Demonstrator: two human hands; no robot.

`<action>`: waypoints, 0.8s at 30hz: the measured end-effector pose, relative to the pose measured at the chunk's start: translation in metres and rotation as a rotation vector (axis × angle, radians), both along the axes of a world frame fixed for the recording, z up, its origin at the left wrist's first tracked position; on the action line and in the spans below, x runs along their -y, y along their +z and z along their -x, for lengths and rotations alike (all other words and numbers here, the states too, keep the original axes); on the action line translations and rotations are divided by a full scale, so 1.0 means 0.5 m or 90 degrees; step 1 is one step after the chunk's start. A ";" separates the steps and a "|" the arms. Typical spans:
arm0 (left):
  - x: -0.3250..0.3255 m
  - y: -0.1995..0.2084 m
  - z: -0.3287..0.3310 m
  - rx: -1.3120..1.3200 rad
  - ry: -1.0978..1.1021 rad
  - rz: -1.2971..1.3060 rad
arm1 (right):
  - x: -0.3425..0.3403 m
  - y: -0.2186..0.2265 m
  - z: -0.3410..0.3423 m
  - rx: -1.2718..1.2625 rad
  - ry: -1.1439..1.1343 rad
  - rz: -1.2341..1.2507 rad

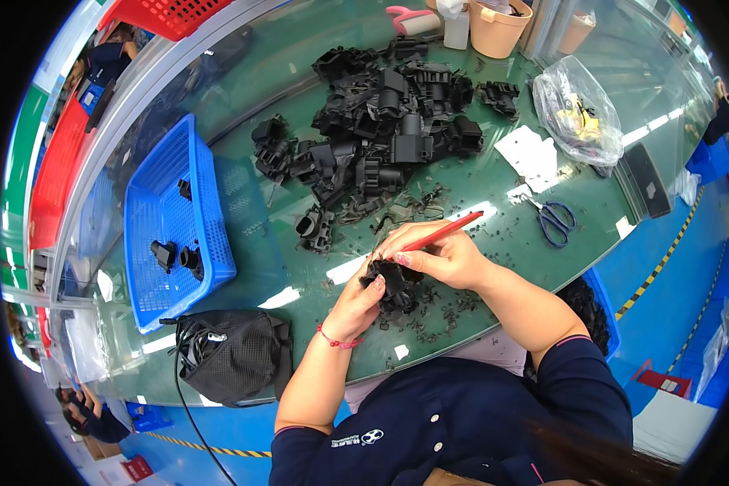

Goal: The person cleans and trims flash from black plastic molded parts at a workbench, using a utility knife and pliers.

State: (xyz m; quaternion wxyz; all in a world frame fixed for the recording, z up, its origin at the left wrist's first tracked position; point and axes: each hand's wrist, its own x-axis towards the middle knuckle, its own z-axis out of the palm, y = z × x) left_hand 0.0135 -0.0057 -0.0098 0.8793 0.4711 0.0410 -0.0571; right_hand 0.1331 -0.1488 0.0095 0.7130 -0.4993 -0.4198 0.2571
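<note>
My left hand (pixel 355 306), with a red bracelet at its wrist, is closed around a black moulded plastic part (pixel 400 290) just above the green table (pixel 255 235). In my right hand (pixel 449 261) is a slim red pen-shaped tool (pixel 462 227), pinched between thumb and fingers. Its lower end is hidden by my fingers, close against the part. Beyond my hands lies a large pile of similar black plastic parts (pixel 413 138). Small black scraps (pixel 441 318) are scattered around and below the held part.
A blue basket (pixel 219 235) at the left contains a few black parts. Nearer stands a black mesh bag (pixel 239 356) with a cable. On the right are scissors (pixel 555 223), white paper (pixel 529 159) and a clear bag (pixel 575 113) with yellow pieces. An orange bucket (pixel 498 32) stands at the back.
</note>
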 end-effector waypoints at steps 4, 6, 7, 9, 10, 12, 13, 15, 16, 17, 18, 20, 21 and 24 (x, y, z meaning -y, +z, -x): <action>-0.006 -0.011 0.004 -0.012 -0.008 0.015 | 0.002 0.010 -0.001 0.016 0.004 -0.001; -0.007 -0.015 0.005 -0.022 -0.014 0.000 | 0.002 0.012 -0.002 0.034 0.001 0.001; -0.006 -0.014 0.005 -0.021 -0.015 0.000 | 0.002 0.012 -0.002 0.085 -0.012 0.003; -0.005 -0.013 0.004 -0.014 -0.008 -0.028 | 0.000 0.012 -0.003 0.136 -0.025 0.005; -0.004 -0.014 0.004 -0.014 -0.008 -0.028 | -0.003 0.011 -0.002 0.223 -0.056 -0.013; -0.003 -0.015 0.006 -0.022 0.004 -0.034 | -0.012 0.009 -0.002 0.355 -0.106 -0.053; -0.003 -0.016 0.007 -0.022 0.003 -0.034 | -0.014 0.005 -0.002 0.354 -0.107 -0.053; -0.003 -0.018 0.008 -0.054 -0.006 -0.026 | -0.015 -0.004 -0.001 0.457 -0.157 -0.041; -0.002 -0.018 0.008 -0.054 -0.008 -0.026 | -0.015 -0.005 0.000 0.458 -0.158 -0.040; -0.002 -0.018 0.007 -0.050 -0.004 -0.021 | -0.015 -0.007 0.001 0.480 -0.175 -0.036; -0.002 -0.018 0.007 -0.046 0.000 -0.017 | -0.017 -0.009 0.002 0.503 -0.191 -0.033; 0.000 -0.022 0.011 -0.030 -0.007 0.037 | -0.020 -0.015 0.009 0.519 -0.241 -0.031; -0.001 -0.023 0.012 -0.014 -0.014 0.092 | -0.022 -0.016 0.010 0.533 -0.291 -0.029; 0.025 -0.007 -0.002 0.045 0.085 -0.074 | -0.024 -0.015 0.002 0.451 -0.368 -0.026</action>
